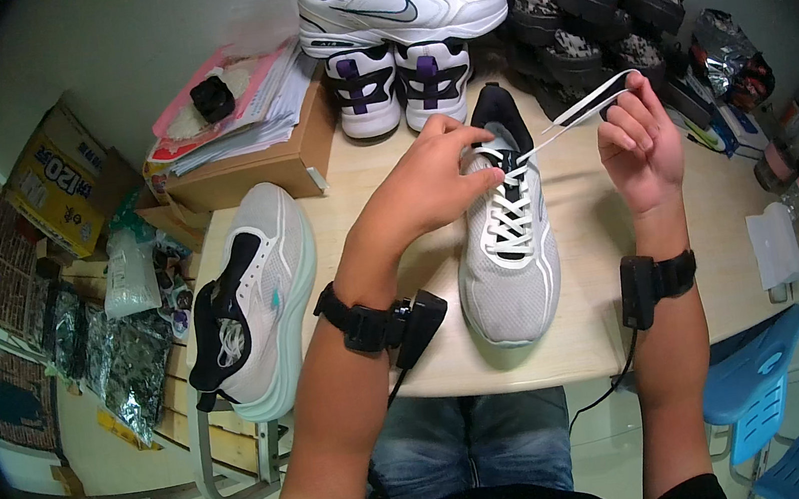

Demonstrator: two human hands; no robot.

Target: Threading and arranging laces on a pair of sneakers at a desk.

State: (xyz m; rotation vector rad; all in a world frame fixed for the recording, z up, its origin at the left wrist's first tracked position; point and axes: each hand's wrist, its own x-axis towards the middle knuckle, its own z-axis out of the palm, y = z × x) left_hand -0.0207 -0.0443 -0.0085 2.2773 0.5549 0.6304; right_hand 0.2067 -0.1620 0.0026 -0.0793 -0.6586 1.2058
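A grey mesh running shoe with white crossed laces stands on the wooden table, its toe towards me. My left hand lies over its upper left side, thumb and fingers at the top eyelets and collar; whether it pinches a lace is hard to tell. Off to the right, my right hand is raised and holds the white shoelace between thumb and fingertips, the lace stretched from the shoe's top eyelets. At the table's left edge lies a matching shoe, its eyelets unlaced and white laces bundled inside.
White sneakers are stacked at the back, beside a pile of black patterned shoes. A cardboard box bearing papers stands at the back left. White tissue lies near the right edge; a blue chair is below it.
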